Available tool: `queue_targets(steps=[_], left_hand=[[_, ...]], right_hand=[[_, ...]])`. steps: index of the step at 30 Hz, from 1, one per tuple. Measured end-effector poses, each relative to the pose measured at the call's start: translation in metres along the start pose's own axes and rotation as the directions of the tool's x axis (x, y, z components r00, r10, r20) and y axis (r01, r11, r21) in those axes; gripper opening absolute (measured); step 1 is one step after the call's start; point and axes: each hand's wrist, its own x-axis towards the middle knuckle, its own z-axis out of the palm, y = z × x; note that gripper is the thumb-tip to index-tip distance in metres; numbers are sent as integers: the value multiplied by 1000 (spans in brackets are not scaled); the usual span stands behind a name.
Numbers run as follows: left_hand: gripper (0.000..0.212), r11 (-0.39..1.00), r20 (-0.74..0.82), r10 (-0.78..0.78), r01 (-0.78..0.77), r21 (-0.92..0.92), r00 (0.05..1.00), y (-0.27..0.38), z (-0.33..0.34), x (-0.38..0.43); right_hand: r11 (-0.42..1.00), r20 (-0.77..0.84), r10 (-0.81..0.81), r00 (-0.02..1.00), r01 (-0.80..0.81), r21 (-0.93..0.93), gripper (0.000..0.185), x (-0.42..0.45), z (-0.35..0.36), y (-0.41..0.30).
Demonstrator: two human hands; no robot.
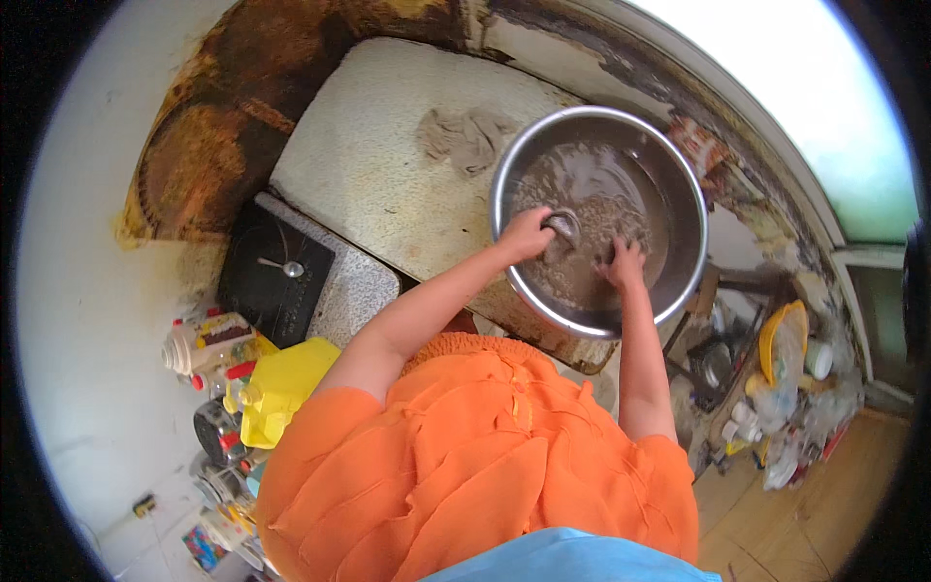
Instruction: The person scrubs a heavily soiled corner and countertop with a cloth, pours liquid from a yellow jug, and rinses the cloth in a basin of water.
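A large metal basin stands at the right end of a worn, pale tabletop, holding murky water with foam or small pale bits on it. Inside the basin, my left hand grips the rim of a small metal bowl or cup, tilted at the water's surface. My right hand dips its spread fingers into the water to the right of the bowl; whether it touches something below the surface is hidden. A crumpled greyish cloth lies on the tabletop left of the basin.
At the left, a metal spoon rests on a black cooktop. Below it are a yellow jug and several bottles. A stained wall runs behind the tabletop. At the right stand a yellow basket, plastic bags and small containers.
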Motion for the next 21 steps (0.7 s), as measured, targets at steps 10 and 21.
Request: queue_targets(steps=[10,21], left_hand=[[34,992,46,-112,109,66,993,16,5,-10],[55,953,-111,272,-283,-107,956,24,15,-18]], right_hand=[[771,66,14,998,-52,635,34,16,-18,-14],[148,308,-130,942,-289,946,64,-7,-62,-76]])
